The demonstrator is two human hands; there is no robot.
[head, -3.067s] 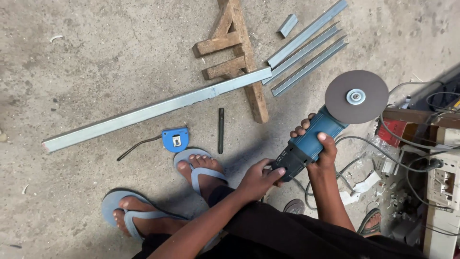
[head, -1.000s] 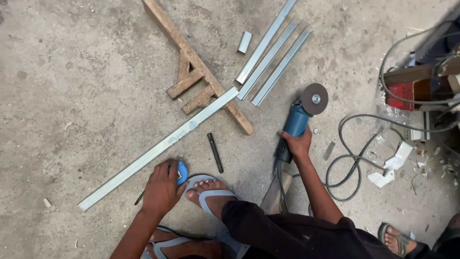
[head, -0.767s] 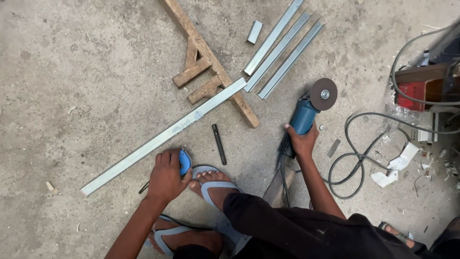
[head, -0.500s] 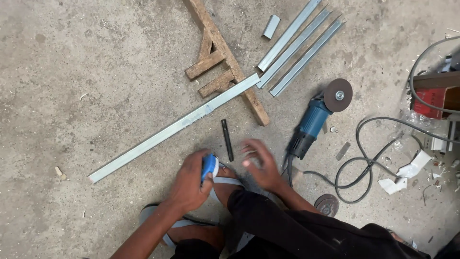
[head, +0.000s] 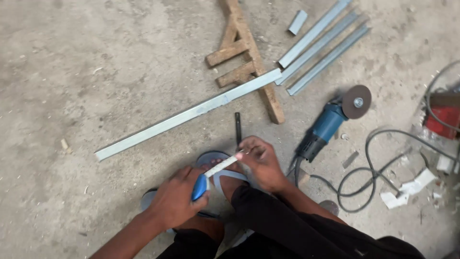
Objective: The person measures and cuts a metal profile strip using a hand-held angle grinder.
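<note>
My left hand (head: pixel 175 204) wraps a blue tape measure (head: pixel 199 187), hiding most of its case. My right hand (head: pixel 261 160) pinches the end of the pulled-out blade (head: pixel 221 166); its tip is lost among my fingers. The tape sits above my sandal (head: pixel 215 160). The grinder (head: pixel 330 122) lies apart on the floor (head: pixel 72 72), its cable running under my arm.

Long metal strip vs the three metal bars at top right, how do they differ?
The long metal strip is a single piece; the three metal bars lie side by side as a group. The strip looks flat and rests one end on the wooden frame; the bars look like angled profile and lie on the concrete floor. The strip is the longest. All are grey metal, running along the same diagonal.
</note>
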